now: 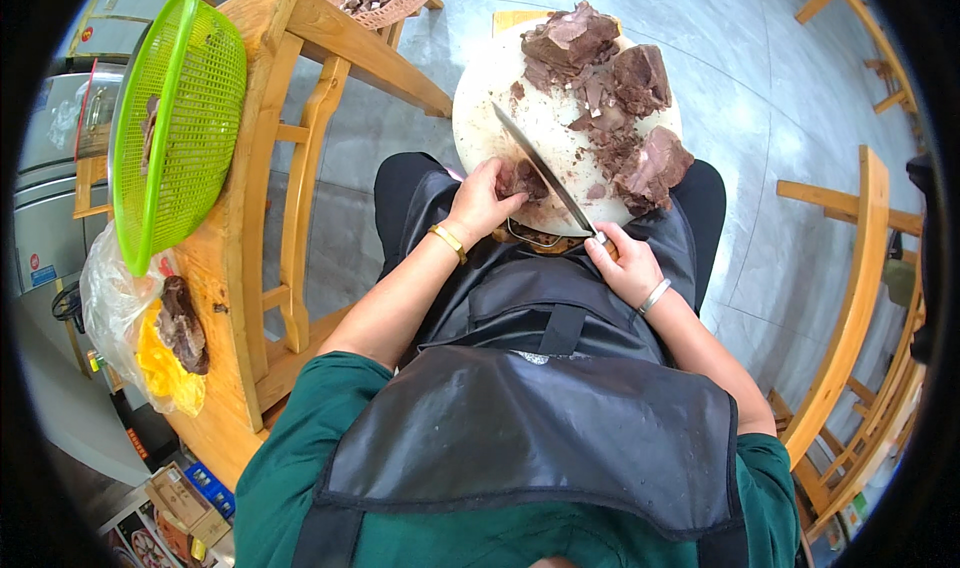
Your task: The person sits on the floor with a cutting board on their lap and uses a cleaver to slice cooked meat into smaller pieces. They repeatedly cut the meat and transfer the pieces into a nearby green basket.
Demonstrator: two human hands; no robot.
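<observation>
A round white cutting board (480,129) lies before me at my knees. My left hand (486,197) holds a small piece of dark cooked meat (525,181) on its near left part. The handle of a long kitchen knife (541,164) is in my right hand (624,262); the blade slants up and left across the board, close to the right side of that piece. Large chunks of brown meat (574,43) lie at the board's far side, with another chunk (652,167) at its right edge. Crumbs and thin scraps are scattered between them.
To the left, a wooden table (217,268) bears a tilted green plastic basket (199,118), a clear plastic bag (112,305) and a dark meat piece (182,324) on yellow plastic. A pink basket (405,5) of cut pieces stands beyond. A wooden chair (851,290) is at the right.
</observation>
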